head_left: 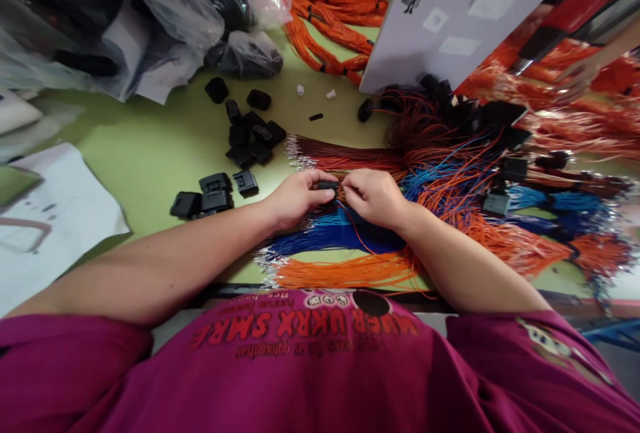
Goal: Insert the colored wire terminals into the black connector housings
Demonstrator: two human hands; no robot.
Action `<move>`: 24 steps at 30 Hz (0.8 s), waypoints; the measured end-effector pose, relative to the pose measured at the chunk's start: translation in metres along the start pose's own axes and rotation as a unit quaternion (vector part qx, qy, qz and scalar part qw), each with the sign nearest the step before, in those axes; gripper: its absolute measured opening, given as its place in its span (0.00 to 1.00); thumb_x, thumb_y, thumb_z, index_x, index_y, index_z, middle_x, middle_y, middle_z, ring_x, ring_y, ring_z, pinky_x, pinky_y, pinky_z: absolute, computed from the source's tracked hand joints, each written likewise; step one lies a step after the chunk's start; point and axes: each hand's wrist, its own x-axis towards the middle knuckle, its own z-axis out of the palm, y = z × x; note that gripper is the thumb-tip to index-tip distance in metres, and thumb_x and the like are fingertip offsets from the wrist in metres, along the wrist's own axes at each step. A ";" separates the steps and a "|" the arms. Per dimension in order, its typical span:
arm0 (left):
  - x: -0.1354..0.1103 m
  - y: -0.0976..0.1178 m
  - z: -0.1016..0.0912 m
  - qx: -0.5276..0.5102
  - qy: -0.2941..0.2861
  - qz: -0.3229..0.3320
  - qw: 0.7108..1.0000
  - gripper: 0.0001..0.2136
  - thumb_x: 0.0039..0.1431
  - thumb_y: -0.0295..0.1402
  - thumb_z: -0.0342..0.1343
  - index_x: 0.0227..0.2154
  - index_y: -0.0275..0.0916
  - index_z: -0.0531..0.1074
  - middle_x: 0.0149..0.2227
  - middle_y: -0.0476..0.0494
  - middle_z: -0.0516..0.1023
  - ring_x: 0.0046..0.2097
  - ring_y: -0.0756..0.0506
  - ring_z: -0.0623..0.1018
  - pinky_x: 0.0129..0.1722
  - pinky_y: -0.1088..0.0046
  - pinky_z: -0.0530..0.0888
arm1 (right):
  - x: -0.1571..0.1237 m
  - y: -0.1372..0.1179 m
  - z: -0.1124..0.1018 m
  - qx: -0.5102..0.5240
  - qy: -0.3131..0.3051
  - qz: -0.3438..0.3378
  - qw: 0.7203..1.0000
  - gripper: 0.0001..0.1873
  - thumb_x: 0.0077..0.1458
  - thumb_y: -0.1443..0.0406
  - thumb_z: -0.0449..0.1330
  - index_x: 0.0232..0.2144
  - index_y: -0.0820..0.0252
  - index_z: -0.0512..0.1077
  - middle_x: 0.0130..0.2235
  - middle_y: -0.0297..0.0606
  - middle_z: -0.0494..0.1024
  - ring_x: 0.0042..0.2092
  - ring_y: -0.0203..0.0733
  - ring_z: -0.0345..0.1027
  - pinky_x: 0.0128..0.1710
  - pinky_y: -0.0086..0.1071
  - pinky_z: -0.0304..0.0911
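Observation:
Between thumb and fingers, my left hand [299, 198] grips a small black connector housing [327, 186]. Close by on its right, my right hand [376, 197] is closed in a pinch on thin wire, at the housing's end. An orange wire [356, 228] trails down from there. Beneath both hands lie sorted wire bundles with metal-tipped left ends: brown wires [350, 153], blue wires [345, 238] and orange wires [345, 270]. Left of my hands sit loose black housings [216, 192], with another pile of black housings [250, 136] farther back.
Clear plastic bags [175, 6] crowd the back left. A white board [440, 20] stands at the back right beside orange wire coils [330, 20]. Wired black connectors [450, 103] heap up on the right. Another person's hand [580, 76] shows at far right. White paper [55, 220] lies left.

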 end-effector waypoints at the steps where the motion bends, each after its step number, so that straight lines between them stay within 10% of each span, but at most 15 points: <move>1: 0.000 0.000 0.000 0.005 0.000 0.003 1.000 0.13 0.44 0.23 0.63 0.36 0.33 0.73 0.27 0.49 0.75 0.27 0.53 0.70 0.30 0.75 0.66 | 0.000 0.000 0.002 0.001 0.000 -0.002 1.000 0.12 0.56 0.66 0.49 0.28 0.63 0.72 0.29 0.40 0.75 0.31 0.38 0.65 0.33 0.30 0.54; 24: -0.001 0.002 0.004 0.035 0.020 0.004 0.999 0.11 0.45 0.20 0.60 0.35 0.32 0.73 0.26 0.49 0.75 0.26 0.53 0.70 0.30 0.74 0.66 | 0.001 -0.004 0.006 -0.032 -0.030 0.019 0.999 0.13 0.58 0.65 0.48 0.29 0.62 0.70 0.31 0.42 0.75 0.31 0.39 0.63 0.32 0.31 0.53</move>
